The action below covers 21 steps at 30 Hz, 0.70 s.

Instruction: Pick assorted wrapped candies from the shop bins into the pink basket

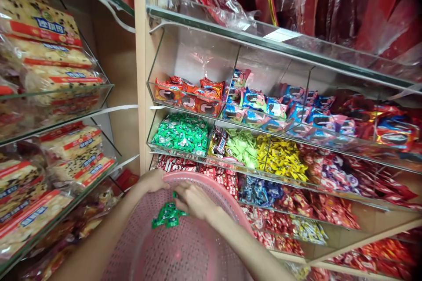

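Note:
A pink perforated plastic basket (227, 191) is tilted in front of me, with its far rim near the shelves. My left hand (153, 180) is closed over its left rim. Inside, a small heap of green-wrapped candies (169, 214) lies on the basket wall. My right hand (194, 199) reaches into the basket from the right, its fingers curled down by the heap. One green wrapper shows at its fingertips; the palm is hidden. Beyond the rim, a glass bin holds many more green candies (181, 134).
Glass-fronted bins hold yellow-wrapped candies (283, 158), light green packets (242, 147) and red snack packs (204, 96). On the left, shelves carry packaged pastries (62, 74). A wooden post (142, 70) separates the two units. A glass shelf edge (231, 28) runs overhead.

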### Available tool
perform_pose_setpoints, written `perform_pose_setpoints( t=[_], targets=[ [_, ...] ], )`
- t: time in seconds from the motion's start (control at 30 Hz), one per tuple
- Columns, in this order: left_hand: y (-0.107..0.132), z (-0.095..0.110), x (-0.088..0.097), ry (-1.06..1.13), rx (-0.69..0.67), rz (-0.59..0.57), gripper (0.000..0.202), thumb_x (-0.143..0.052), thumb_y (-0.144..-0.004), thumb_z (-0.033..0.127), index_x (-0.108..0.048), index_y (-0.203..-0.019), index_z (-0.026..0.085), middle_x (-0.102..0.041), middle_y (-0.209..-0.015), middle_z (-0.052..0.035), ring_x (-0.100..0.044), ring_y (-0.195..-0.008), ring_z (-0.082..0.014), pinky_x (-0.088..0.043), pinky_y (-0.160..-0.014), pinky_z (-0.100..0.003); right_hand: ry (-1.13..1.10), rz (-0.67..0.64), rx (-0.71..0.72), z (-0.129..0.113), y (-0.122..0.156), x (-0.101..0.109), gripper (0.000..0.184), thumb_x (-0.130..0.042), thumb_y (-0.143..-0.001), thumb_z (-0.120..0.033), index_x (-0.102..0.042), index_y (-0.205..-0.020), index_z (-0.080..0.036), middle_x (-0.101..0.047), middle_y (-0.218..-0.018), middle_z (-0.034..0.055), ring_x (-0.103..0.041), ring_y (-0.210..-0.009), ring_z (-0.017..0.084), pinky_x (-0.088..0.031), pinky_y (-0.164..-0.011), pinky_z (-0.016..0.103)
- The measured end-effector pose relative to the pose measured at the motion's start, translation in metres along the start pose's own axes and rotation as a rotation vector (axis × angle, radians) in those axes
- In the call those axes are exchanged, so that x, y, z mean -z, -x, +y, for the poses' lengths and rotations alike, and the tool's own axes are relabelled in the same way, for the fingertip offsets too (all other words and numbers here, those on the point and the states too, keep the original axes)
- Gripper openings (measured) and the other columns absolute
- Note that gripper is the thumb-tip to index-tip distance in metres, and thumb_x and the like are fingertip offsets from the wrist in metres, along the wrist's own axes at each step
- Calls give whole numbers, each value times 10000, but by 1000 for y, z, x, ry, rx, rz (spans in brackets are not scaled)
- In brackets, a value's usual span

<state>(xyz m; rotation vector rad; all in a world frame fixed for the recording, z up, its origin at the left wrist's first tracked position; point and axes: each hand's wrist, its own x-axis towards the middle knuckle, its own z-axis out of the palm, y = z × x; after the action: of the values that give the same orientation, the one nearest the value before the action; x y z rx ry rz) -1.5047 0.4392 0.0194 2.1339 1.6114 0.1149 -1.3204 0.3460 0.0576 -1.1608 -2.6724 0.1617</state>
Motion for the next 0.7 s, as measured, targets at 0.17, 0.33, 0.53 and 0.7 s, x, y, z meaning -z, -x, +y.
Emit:
perform_pose_setpoints(
  t=[0.17, 0.33, 0.53, 0.7],
  targets=[
    [5, 7, 4, -105, 26, -2, 359, -581, -585, 476, -642, -786, 185, -677, -751, -36, -599, -686, -171, -344, -539, -224, 188, -197, -97, 25, 19, -51, 206, -417, -839, -207, -525, -1012, -184, -611, -970, 62, -555, -918, 178, -418, -767, 277],
    [6, 9, 4, -115, 23, 1, 364, -577, -580, 485, -629, -771, 179, -666, -720, -37, -596, -661, -173, -314, -499, -226, 286, -214, -117, 25, 24, -65, 234, -344, -853, -100, -458, -1045, -168, -638, -885, 73, -582, -884, 178, -427, -746, 288],
    [5, 6, 1, -74, 24, 4, 355, -586, -569, 478, -636, -776, 195, -665, -715, -23, -600, -674, -173, -327, -518, -222, 383, -190, -45, 17, 22, -83, 160, -373, -849, -112, -466, -975, -147, -638, -830, 82, -587, -843, 181, -432, -740, 299],
    [5, 4, -1, -57, 30, -6, 373, -589, -564, 482, -646, -805, 203, -674, -727, -23, -600, -680, -173, -347, -544, -223, 405, -156, -43, 18, 23, -95, 112, -417, -838, -129, -494, -917, -150, -635, -803, 70, -587, -802, 186, -443, -687, 299]
  ],
)
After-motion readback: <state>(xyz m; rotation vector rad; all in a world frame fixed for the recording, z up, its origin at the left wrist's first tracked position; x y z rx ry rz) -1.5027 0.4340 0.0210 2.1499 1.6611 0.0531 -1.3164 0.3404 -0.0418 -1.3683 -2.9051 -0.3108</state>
